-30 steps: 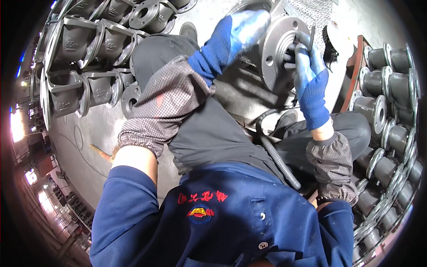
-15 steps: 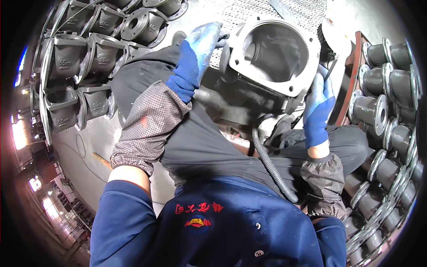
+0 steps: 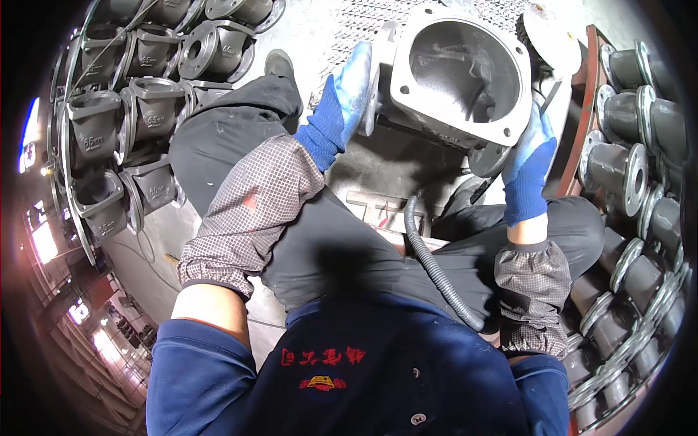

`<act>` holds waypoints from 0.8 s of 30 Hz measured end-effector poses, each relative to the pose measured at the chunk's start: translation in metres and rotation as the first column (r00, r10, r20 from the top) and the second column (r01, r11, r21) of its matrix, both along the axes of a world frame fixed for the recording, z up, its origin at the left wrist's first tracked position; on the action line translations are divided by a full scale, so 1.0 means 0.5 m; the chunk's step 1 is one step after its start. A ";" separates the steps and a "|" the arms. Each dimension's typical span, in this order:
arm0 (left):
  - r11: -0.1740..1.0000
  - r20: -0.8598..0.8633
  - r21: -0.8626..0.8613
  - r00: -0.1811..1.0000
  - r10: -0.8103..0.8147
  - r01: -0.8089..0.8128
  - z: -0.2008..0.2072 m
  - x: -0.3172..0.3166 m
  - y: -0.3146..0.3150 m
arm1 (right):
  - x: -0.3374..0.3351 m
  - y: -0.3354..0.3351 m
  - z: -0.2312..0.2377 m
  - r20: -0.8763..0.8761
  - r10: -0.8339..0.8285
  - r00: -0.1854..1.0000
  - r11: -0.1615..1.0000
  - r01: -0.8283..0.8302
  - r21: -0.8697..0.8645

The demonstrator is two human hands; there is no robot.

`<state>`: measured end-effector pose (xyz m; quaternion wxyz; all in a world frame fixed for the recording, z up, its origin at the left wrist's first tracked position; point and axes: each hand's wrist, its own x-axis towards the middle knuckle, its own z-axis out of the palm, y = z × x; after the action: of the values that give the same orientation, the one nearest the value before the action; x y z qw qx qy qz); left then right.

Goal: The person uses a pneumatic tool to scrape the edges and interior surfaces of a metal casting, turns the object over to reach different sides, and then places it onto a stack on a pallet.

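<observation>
A large grey cast valve body (image 3: 435, 110) rests tilted in front of my legs. Its wide top flange has bolt holes at the corners, and the hollow inside shows. My left hand (image 3: 351, 86), in a blue glove, grips the round flange on its left side, fingers nearly straight along the edge. At the lower right corner of the top flange, my right hand (image 3: 532, 152), also gloved, holds the casting's right side; its fingertips are partly hidden. A thin dark bar (image 3: 551, 97) shows beside the right fingers; whether they touch it I cannot tell.
Several smaller grey flanged castings (image 3: 154, 109) stand stacked at left. More flanged castings (image 3: 618, 163) are piled at right behind a red-brown metal rail (image 3: 587, 94). A ribbed grey hose (image 3: 436, 270) crosses my leg. Beyond the valve body lie a patterned metal plate (image 3: 356, 33) and a pale disc (image 3: 550, 36).
The valve body has turned and shifted slightly away from me, uncovering floor beneath its near side. My left hand has moved onto its left flange; my right hand stays at the right side.
</observation>
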<state>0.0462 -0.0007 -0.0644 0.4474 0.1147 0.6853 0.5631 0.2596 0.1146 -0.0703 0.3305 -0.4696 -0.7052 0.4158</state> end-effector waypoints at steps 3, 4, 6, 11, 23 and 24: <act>0.997 0.033 -0.042 0.997 -0.068 0.069 0.011 -0.018 0.026 | -0.009 0.033 -0.002 0.153 0.057 0.987 0.988 -0.078 0.135; 0.998 0.009 0.004 0.998 -0.055 0.055 -0.002 -0.022 0.039 | -0.014 0.039 0.002 0.096 0.010 0.995 1.000 -0.011 0.008; 0.999 -0.003 0.002 0.999 -0.045 0.045 0.005 -0.025 0.056 | -0.034 0.052 0.005 0.049 -0.107 0.993 0.982 0.113 -0.150; 0.996 -0.070 0.060 0.996 -0.063 0.067 0.013 -0.032 0.082 | -0.050 0.040 0.009 -0.189 -0.220 0.957 0.927 0.144 -0.348; 0.945 -0.276 0.228 0.946 -0.168 0.234 0.053 -0.036 0.039 | -0.032 -0.020 -0.075 0.037 -0.125 0.991 0.983 0.119 0.142; 0.947 -0.278 0.224 0.947 -0.162 0.228 0.076 -0.040 0.034 | -0.031 -0.027 -0.085 0.086 -0.126 0.988 0.987 0.116 0.107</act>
<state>0.0264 0.0161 -0.0264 0.3908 0.3105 0.6448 0.5788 0.2443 0.1009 -0.1131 0.3458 -0.5128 -0.7102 0.3363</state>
